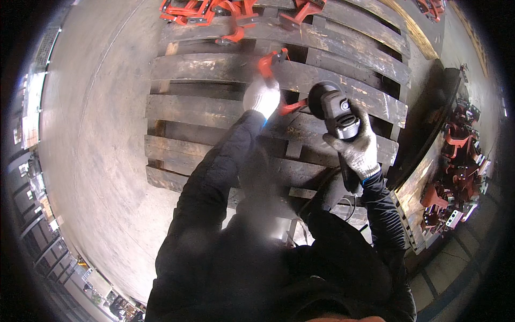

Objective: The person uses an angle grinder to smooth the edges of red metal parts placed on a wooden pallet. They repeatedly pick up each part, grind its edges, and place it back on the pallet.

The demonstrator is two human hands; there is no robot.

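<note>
My left hand [261,98], in a white knit glove, is closed on an orange-red metal bracket [265,66] above the wooden pallet [193,110]. Another red arm [292,107] shows between my hands; whether it belongs to the same bracket I cannot tell. In my gloved right hand [362,147] is a dark angle grinder [339,111], its round disc side turned toward the red arm. A small gap seems to lie between disc and metal, though the contact point is hard to make out.
More orange-red brackets [196,12] lie at the pallet's far end. On the right, a second pallet [413,204] bears a heap of darker red metal parts [456,172]. A dark cable [351,209] hangs near my leg. Concrete floor [96,134] stretches along the left.
</note>
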